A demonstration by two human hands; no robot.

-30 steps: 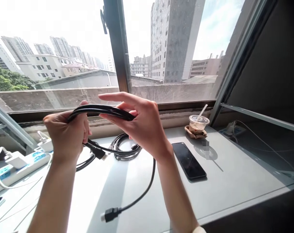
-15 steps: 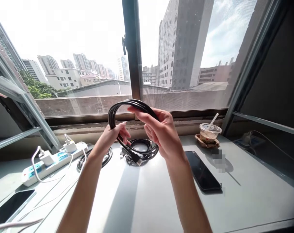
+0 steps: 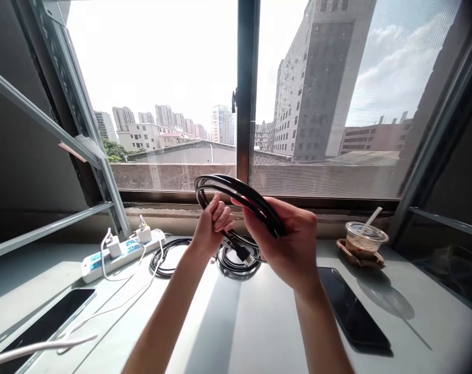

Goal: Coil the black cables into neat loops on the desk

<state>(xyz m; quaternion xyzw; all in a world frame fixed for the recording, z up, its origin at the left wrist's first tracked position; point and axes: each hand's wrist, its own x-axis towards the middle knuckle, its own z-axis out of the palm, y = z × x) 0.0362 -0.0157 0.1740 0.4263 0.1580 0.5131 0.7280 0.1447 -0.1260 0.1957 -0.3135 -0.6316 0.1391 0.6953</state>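
A coiled black cable (image 3: pixel 230 182) is held up in front of the window, above the table. My left hand (image 3: pixel 216 223) is closed around the lower left part of the loops. With its thumb and fingers, my right hand (image 3: pixel 286 239) grips the right side of the same coil. The cable's plug end (image 3: pixel 243 253) hangs down between the hands. Behind and below it, a second black coil (image 3: pixel 238 267) lies on the table, and another black coil (image 3: pixel 161 259) rests farther left.
A white power strip (image 3: pixel 122 257) with plugged-in chargers and white cords is at the left. One phone (image 3: pixel 49 322) lies at the left, another phone (image 3: pixel 355 311) at the right. A lidded cup (image 3: pixel 364 239) stands in a brown holder at the back right.
The view has shifted, so the table items sit farther right. My left hand has closed its fingers round the cable. The coil has tilted, its loops fanned out at the right hand.
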